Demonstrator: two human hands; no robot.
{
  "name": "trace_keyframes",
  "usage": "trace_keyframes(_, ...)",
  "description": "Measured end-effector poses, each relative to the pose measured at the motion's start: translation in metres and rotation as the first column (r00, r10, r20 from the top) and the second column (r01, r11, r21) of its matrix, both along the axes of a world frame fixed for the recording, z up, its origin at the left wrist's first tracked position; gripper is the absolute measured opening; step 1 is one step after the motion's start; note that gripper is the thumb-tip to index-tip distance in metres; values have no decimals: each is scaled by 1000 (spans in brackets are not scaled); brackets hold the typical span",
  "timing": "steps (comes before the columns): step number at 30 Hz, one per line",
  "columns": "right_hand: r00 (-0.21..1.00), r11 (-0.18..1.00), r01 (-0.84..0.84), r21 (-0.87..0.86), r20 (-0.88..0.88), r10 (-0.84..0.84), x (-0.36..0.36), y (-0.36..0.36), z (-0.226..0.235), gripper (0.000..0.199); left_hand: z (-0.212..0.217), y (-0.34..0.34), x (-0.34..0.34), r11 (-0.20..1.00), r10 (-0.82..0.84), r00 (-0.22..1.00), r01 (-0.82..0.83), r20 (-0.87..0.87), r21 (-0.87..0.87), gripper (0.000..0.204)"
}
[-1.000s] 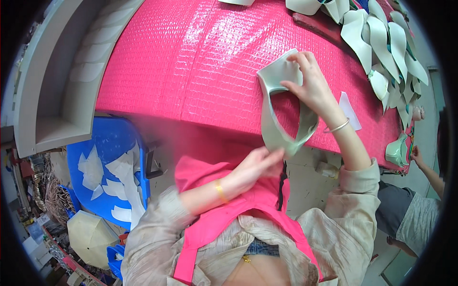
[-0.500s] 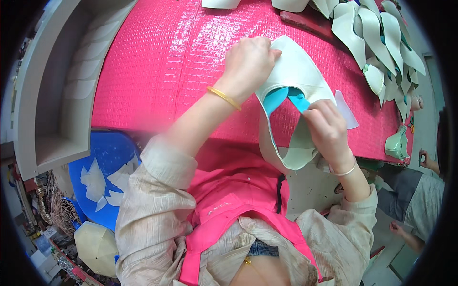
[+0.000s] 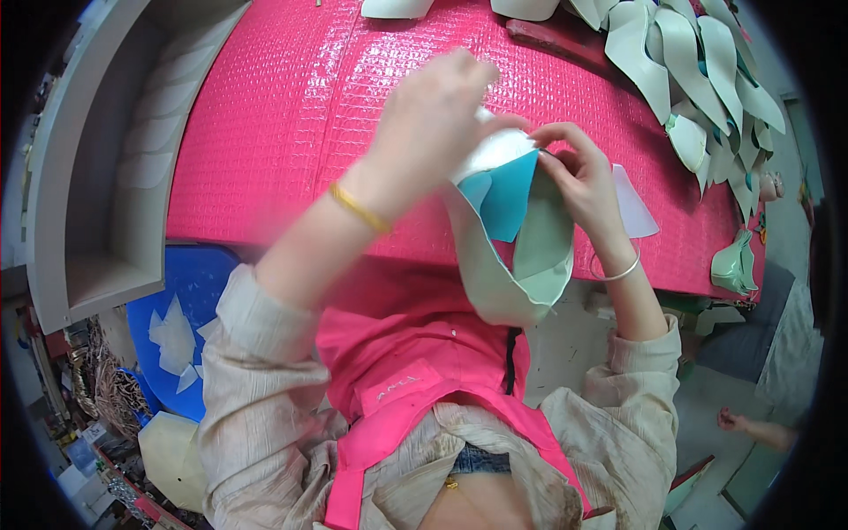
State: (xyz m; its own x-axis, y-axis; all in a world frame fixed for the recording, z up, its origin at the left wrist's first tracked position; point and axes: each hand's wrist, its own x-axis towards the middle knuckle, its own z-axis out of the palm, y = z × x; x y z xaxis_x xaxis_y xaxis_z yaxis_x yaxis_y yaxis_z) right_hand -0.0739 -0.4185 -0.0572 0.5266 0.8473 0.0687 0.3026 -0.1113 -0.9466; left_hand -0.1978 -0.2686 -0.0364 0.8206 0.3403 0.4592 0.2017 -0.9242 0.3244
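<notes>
A pale green shoe upper [image 3: 495, 278] with a bright teal lining [image 3: 511, 199] hangs over the near edge of the pink-covered table, its opening facing up. My right hand [image 3: 585, 181] is closed, thumb and fingers pinching the upper's rim by the teal lining. My left hand [image 3: 433, 119] is smeared by motion above the upper's far end. Its thumb points toward the right hand, and whether its fingers grip anything cannot be made out.
Several pale uppers [image 3: 698, 66] lie overlapped at the far right, beside a dark red bar [image 3: 565, 42]. A translucent sheet piece [image 3: 634, 203] lies right of my hand. A grey shelf box [image 3: 97, 177] and a blue chair [image 3: 181, 314] with white scraps stand left. Another person's hand [image 3: 731, 420] shows at right.
My left hand has come off the upper's far end and moved left. My right hand has shifted up along the rim. The upper has tilted, showing more teal lining.
</notes>
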Motion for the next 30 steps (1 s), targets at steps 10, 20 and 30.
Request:
trace_keyframes(10,942,960,-131,-248,-334,42,27,-28,-47,15,-40,-41,-101,999,-17,979,10,-204,-37,23)
trace_keyframes(20,899,954,-237,-186,-413,142,10,35,-28,23,-77,-16,-71,475,420,891,-53,174,-878,16)
trace_keyframes(30,946,957,-262,-122,-228,230,6,85,-25,16,-48,-47,-146,759,-458,887,357,-57,-544,23)
